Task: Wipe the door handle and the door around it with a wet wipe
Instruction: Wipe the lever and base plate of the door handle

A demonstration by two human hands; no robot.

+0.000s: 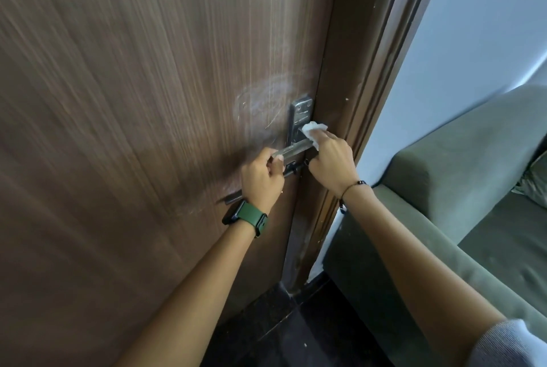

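Note:
A brown wooden door (148,100) carries a silver lever handle (296,149) on a metal plate (299,116) near its right edge. My left hand (262,178), with a green watch on the wrist, grips the free end of the lever. My right hand (331,159) holds a white wet wipe (313,130) and presses it against the plate where the lever joins it. Whitish smear marks (266,100) show on the door left of the plate. A dark sliding bolt (291,170) sits just under the lever, partly hidden by my hands.
The brown door frame (355,100) runs along the right of the door. A green sofa (458,189) stands close on the right, its arm almost touching the frame. A pale wall (488,26) rises behind it. Dark tiled floor (281,322) lies below.

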